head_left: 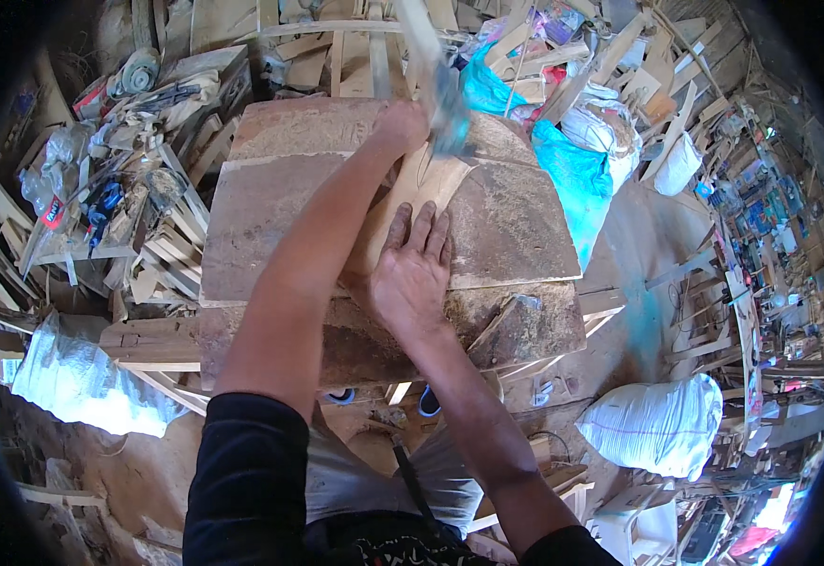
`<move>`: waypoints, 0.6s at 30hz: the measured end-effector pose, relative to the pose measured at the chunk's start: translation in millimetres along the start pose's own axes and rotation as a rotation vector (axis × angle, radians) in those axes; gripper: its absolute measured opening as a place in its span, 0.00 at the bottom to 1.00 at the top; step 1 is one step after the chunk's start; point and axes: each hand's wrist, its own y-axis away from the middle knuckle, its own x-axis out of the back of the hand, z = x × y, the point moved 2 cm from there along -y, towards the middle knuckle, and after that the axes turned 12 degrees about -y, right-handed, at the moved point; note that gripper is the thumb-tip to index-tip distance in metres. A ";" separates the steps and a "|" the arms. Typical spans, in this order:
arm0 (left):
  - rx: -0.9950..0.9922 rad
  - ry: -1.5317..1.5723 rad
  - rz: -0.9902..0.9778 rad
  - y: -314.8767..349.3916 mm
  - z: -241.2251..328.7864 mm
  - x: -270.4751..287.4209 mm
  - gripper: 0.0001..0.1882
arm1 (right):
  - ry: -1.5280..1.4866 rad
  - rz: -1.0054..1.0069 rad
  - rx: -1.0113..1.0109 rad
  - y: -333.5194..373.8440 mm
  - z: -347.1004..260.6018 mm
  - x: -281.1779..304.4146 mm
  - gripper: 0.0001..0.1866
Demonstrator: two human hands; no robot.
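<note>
A pale, shaped wooden piece [431,181] lies on a worn, dusty wooden work surface [516,222]. My right hand [410,283] rests flat on its near part, fingers stretched forward and slightly apart. Reaching farther, my left hand [403,127] is closed in a fist near the piece's far end. Right beside that fist, a motion-blurred tool [445,104] with a pale bar and a bluish-grey end rises toward the top edge. Blur hides its kind and exactly how the fist grips it. A thin stick-like item [502,319] lies on the near plank.
Left of the bench, a cluttered side table [87,253] holds tools and a plastic bottle. Wood offcuts [619,57] pile up beyond, near a turquoise sheet [572,179]. A full white sack [657,424] stands on the floor at right; clear plastic wrapping [87,377] lies at left.
</note>
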 end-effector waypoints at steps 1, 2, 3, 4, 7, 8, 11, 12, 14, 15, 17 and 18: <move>-0.081 0.086 -0.013 9.4 28.2 7.0 0.20 | -0.053 -0.050 -0.088 -1.5 2.2 20.8 0.63; -0.146 0.154 -0.017 14.4 42.0 18.1 0.20 | -0.126 -0.093 -0.155 -3.6 1.3 34.4 0.65; -0.227 0.150 0.023 13.4 40.9 16.9 0.20 | -0.127 -0.091 -0.156 -4.6 0.4 36.1 0.65; -0.296 0.139 0.062 14.8 29.0 3.8 0.19 | -0.136 -0.095 -0.147 -4.5 -3.4 34.5 0.65; -0.236 0.118 0.129 17.5 -53.4 -35.6 0.18 | -0.289 -0.040 -0.046 1.2 -28.6 31.9 0.62; -0.186 0.139 0.131 17.5 -48.8 -37.2 0.18 | -0.318 -0.001 -0.042 3.4 -21.8 29.6 0.60; -0.064 0.222 0.082 32.5 39.2 -4.7 0.18 | -0.336 0.125 -0.259 19.9 23.5 25.5 0.52; -0.057 0.252 0.096 36.7 31.6 -1.6 0.18 | -0.316 0.118 -0.246 21.3 18.3 27.1 0.43; -0.049 0.316 0.122 39.7 18.9 5.0 0.19 | -0.359 0.128 -0.223 17.7 13.0 23.7 0.40; -0.028 0.236 0.096 39.1 15.9 8.6 0.19 | -0.375 0.139 -0.214 14.7 13.1 22.4 0.39; 0.008 0.079 0.043 39.3 12.2 13.8 0.20 | -0.344 0.165 -0.169 14.9 14.1 20.3 0.37; 0.011 0.096 0.044 39.6 12.5 16.3 0.20 | -0.326 0.184 -0.147 13.8 15.7 21.2 0.36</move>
